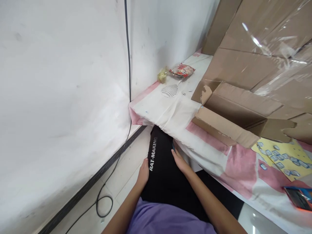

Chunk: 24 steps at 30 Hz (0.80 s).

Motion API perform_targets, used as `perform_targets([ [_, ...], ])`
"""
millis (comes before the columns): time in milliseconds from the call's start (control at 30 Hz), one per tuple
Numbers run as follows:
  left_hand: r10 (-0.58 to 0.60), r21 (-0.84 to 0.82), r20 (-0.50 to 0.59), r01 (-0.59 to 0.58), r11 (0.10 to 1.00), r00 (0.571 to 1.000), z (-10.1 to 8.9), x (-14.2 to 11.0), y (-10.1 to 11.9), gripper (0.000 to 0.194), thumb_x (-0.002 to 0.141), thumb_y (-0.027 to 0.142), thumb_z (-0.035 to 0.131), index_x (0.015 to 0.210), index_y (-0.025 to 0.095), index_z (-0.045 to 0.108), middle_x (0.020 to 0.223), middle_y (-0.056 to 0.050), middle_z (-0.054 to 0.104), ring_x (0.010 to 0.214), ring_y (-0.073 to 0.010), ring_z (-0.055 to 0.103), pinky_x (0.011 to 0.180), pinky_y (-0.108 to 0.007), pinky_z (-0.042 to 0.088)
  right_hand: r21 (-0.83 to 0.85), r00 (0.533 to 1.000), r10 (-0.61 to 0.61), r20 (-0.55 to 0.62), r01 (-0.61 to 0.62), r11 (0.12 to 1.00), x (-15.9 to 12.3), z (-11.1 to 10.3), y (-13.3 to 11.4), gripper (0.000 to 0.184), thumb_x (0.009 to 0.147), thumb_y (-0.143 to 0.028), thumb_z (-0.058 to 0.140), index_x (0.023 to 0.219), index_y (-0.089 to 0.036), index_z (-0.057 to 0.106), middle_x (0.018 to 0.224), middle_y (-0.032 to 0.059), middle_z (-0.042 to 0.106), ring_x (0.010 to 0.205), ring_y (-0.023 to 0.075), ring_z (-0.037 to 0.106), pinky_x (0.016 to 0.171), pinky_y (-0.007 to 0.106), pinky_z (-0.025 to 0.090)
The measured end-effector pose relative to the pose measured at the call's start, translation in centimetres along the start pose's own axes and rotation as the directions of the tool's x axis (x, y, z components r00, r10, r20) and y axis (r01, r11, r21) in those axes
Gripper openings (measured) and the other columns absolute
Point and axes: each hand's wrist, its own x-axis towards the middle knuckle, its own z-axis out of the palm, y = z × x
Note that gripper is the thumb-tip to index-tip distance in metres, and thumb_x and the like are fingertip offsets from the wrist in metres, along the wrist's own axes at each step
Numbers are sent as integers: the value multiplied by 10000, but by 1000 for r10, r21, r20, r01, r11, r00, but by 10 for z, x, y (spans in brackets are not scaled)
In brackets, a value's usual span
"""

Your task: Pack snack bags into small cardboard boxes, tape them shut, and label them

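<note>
I am seated, and both hands rest on my left thigh, which is in black trousers (162,169) with white lettering. My left hand (143,172) lies against the outer side of the leg with its fingers stretched down along the cloth, holding nothing. My right hand (179,160) lies flat on the inner side of the leg, fingers extended. Its fingertips are at a small blue-edged object (173,146) just under the table edge; I cannot make out what the object is.
A table under a white and pink cloth (170,113) stands in front. An open cardboard box (234,110), a snack packet (182,70), a yellow wrapper (162,75) and a white mesh item (170,90) lie on it. A yellow sheet (282,156) and a phone (298,197) lie at the right. A black cable (104,198) runs down the wall onto the floor.
</note>
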Motion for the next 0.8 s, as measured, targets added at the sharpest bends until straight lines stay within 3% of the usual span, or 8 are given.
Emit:
perform_targets([
  [200,111,-16,-22,-111,994,994,3,-9,31,483,1018,517,427,1275,188,670,1385,-147,672,1348,-305,589,1211,-551,375,-340,977,-23,211,95,936,-78,-22,-44,711,953,-529,543,1612,-336,361,1443,159,537,1256,382,586,1080,634,432],
  [300,353,-46,-102,-359,932,930,-5,-8,83,545,1047,549,345,1430,233,568,1513,-115,572,1435,-274,503,1233,-533,350,-122,954,-146,263,183,976,-89,-21,-82,670,958,-557,562,1581,-364,409,1348,124,584,1179,331,607,1055,573,461],
  [367,562,-66,-200,-583,810,803,-15,-2,131,585,1063,564,255,1496,259,502,1572,-87,509,1482,-255,440,1241,-515,340,311,965,-135,225,60,949,-84,-19,-98,660,984,-657,462,1529,-286,481,1251,124,644,1048,270,658,989,487,524],
  [433,721,-44,-275,-758,651,636,-24,6,183,595,1069,571,208,1534,296,458,1612,-49,460,1517,-233,385,1258,-484,319,659,950,-84,301,-144,738,-75,-17,-109,772,960,-779,346,1383,-186,604,1111,146,697,888,252,689,881,459,574],
  [500,862,42,-213,-877,479,461,-26,12,227,562,1082,529,244,1554,292,436,1626,-54,441,1534,-237,358,1276,-484,279,782,915,-88,393,-282,556,-70,-14,-117,857,921,-842,331,1280,-136,657,1036,164,722,849,269,706,835,467,594],
  [567,919,127,-39,-910,395,393,-18,13,255,551,1088,493,280,1573,266,411,1648,-75,410,1558,-252,312,1293,-510,215,803,925,-90,368,-268,532,-71,-10,-124,815,910,-821,438,1331,-151,633,1089,160,734,951,295,721,869,478,600],
  [667,862,145,179,-879,454,475,10,9,260,602,1087,502,248,1609,217,344,1691,-95,324,1592,-253,225,1311,-521,138,776,988,-55,143,-78,626,-76,-1,-127,718,942,-734,517,1460,-238,550,1287,121,702,1222,309,655,1037,506,545],
  [800,772,39,280,-810,585,571,37,0,226,624,1088,492,191,1661,243,196,1732,-52,204,1607,-205,166,1327,-445,130,643,990,-68,-120,130,755,-66,2,-125,722,979,-735,427,1501,-246,530,1569,84,506,1533,265,347,1300,488,208],
])
